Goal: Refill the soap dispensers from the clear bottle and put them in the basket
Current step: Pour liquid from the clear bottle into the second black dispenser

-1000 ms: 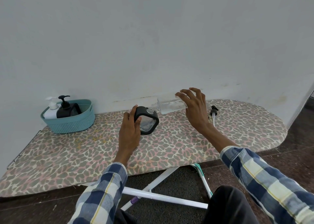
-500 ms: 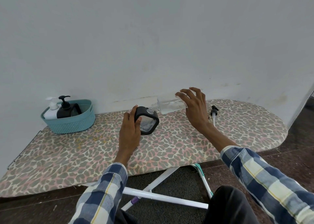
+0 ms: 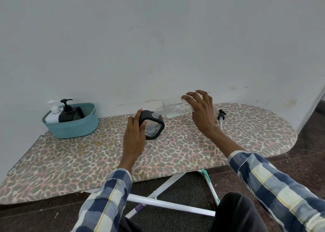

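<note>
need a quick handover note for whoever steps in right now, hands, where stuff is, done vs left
Left hand grips the black dispenser, upright on the ironing board, its pump off.
Right hand holds the clear bottle tipped on its side, mouth at the dispenser's opening.
Loose pump lies on the board right of the hands.
Basket at far left holds a white dispenser and a black pump dispenser.
Left: finish filling, set the bottle down, refit the pump, put this dispenser in the basket.
</note>
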